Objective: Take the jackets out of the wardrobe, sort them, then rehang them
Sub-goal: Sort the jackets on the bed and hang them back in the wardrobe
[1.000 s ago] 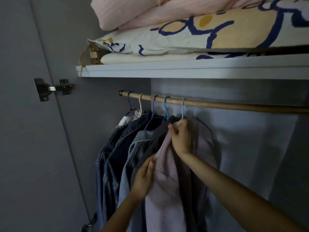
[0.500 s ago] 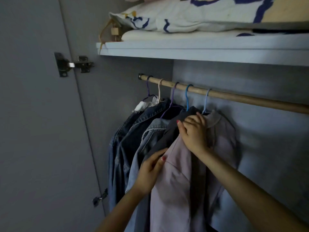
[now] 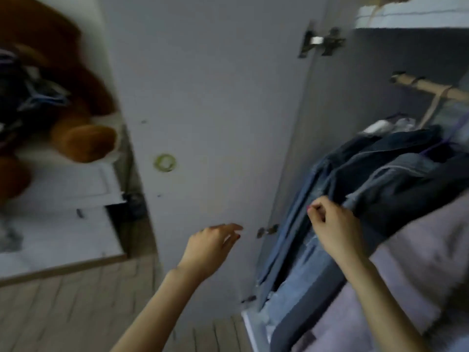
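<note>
The view is blurred and tilted. Several jackets hang at the right from a wooden rail [image 3: 431, 90]: blue denim jackets [image 3: 302, 252], a dark jacket [image 3: 406, 199] and a pale pink jacket [image 3: 418, 262] nearest me. My right hand [image 3: 335, 224] rests against the denim and dark jackets with its fingers curled; the blur hides whether it pinches cloth. My right forearm crosses the pink jacket. My left hand [image 3: 213, 247] hovers in front of the wardrobe door [image 3: 215, 97], fingers apart and holding nothing.
The open grey door stands between the wardrobe and a white cabinet [image 3: 63, 224] at the left, which carries a brown teddy bear [image 3: 76, 123]. A metal hinge [image 3: 322, 43] sits at the door's top. A shelf [image 3: 406, 19] lies above the rail. Wooden floor [image 3: 76, 313] shows below.
The view has swung sharply left and down. My left hand has let go of the pink jacket and moved left before the door. My right hand has dropped from the collar to the denim jackets.
</note>
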